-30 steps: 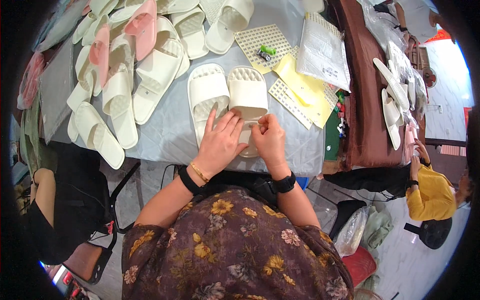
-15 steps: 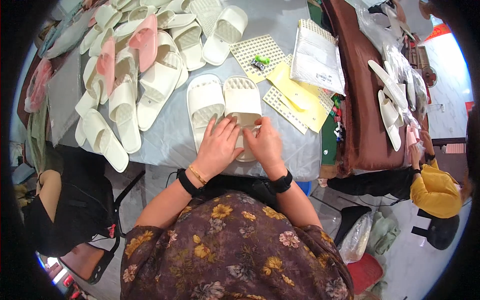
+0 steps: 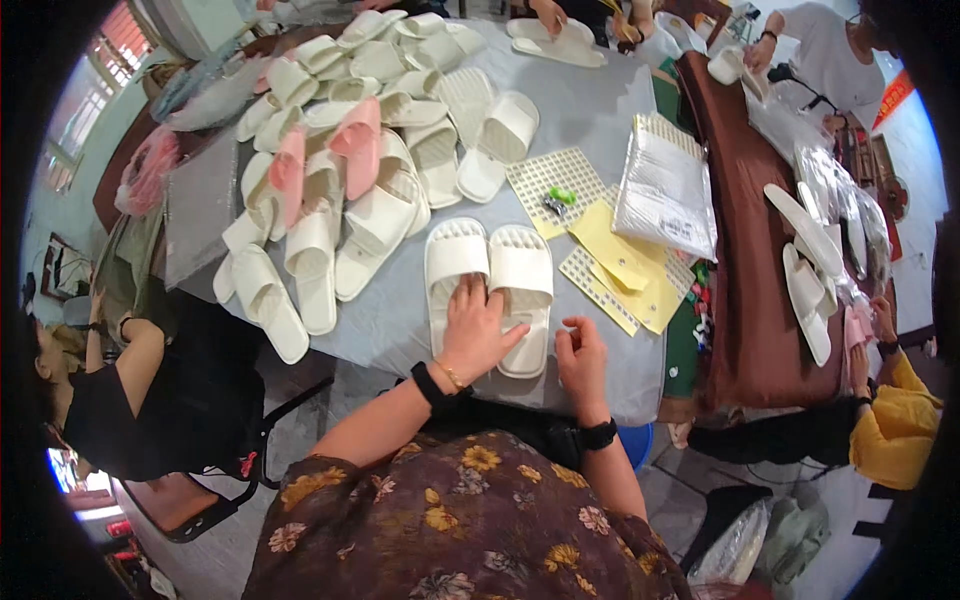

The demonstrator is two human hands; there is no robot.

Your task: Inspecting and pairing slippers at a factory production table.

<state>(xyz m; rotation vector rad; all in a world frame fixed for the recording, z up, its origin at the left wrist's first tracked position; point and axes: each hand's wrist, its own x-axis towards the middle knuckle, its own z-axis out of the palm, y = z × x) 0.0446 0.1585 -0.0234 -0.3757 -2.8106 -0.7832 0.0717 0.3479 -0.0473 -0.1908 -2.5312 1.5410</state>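
A pair of white slippers stands side by side in front of me, toes pointing away, with padded insoles and broad straps. My left hand [image 3: 478,325] is open over the left slipper [image 3: 457,246]. Its fingers reach to the strap's rear edge, the tips partly hidden, and its thumb spreads over the right slipper [image 3: 522,262]. Just right of that slipper, apart from it, my right hand [image 3: 583,368] has its fingers curled, thumb and forefinger close together. Whether something small is between them I cannot make out.
At the left lie heaped white slippers [image 3: 312,250] and a pink slipper [image 3: 357,140]. To the right are sticker sheets [image 3: 560,175], yellow paper [image 3: 610,245], a small green item [image 3: 563,195] and a silvery padded pouch [image 3: 664,190]. Co-workers' hands [image 3: 548,14] handle slippers nearby.
My right hand has come off the right slipper to its right side. My left hand's fingers have shifted to the left slipper's strap. The whole view has tilted up, showing more of the far table.
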